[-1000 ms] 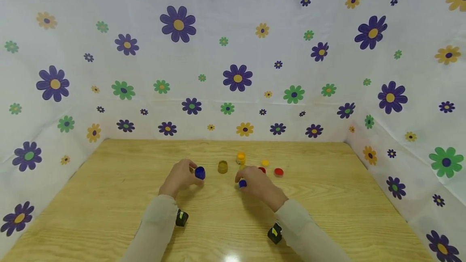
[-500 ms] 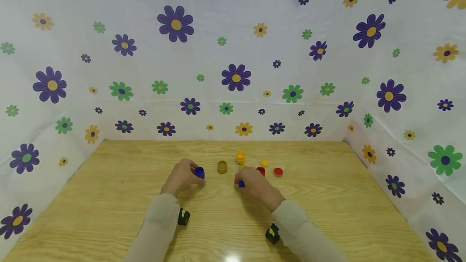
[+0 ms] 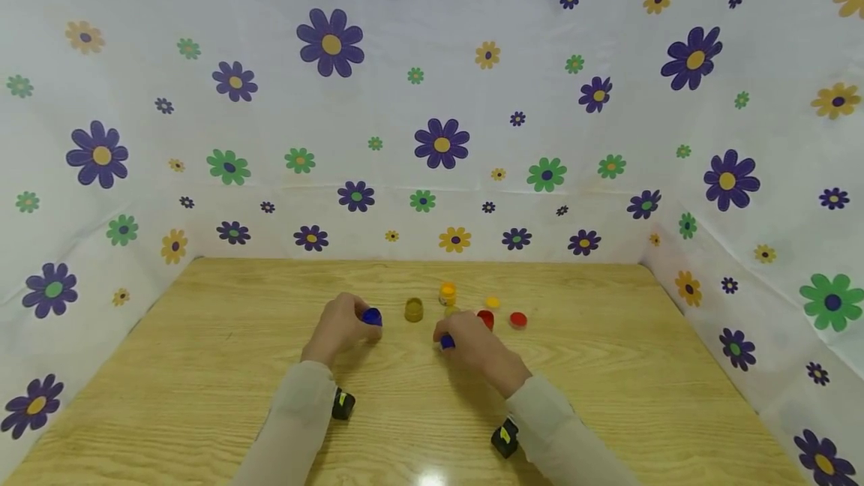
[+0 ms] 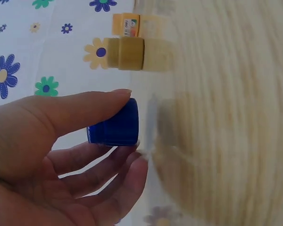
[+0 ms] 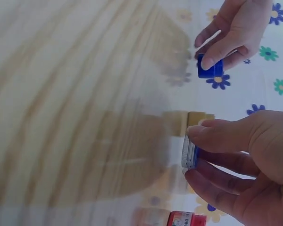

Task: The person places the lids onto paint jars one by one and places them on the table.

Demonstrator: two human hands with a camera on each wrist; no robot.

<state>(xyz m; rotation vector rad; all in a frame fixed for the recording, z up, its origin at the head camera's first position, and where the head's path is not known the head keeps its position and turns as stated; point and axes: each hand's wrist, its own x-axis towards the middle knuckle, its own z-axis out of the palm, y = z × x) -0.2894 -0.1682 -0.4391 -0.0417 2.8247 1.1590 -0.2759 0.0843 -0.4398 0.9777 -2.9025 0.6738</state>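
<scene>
My left hand (image 3: 340, 327) holds a small open jar of blue paint (image 3: 372, 316) between thumb and fingers, low over the table. In the left wrist view the blue jar (image 4: 120, 125) sits under the thumb, with the other fingers below it. Right of it, my right hand (image 3: 478, 345) pinches a small round lid (image 3: 448, 342) with a blue inside. The right wrist view shows this lid (image 5: 189, 151) edge-on between thumb and fingertips, its ridged rim pale. Jar and lid are apart, with an open ochre jar (image 3: 414, 310) standing behind the gap.
An open yellow jar (image 3: 448, 293) stands farther back on the wooden table (image 3: 236, 366). A red jar (image 3: 486, 318) is partly behind my right hand, along with a yellowish thing (image 3: 451, 310). A yellow lid (image 3: 493, 303) and a red lid (image 3: 518, 319) lie to the right.
The blue jar has tipped slightly more upright in my left hand. My right hand has shifted slightly left with the lid, which is turned a little, and more of the red jar shows.
</scene>
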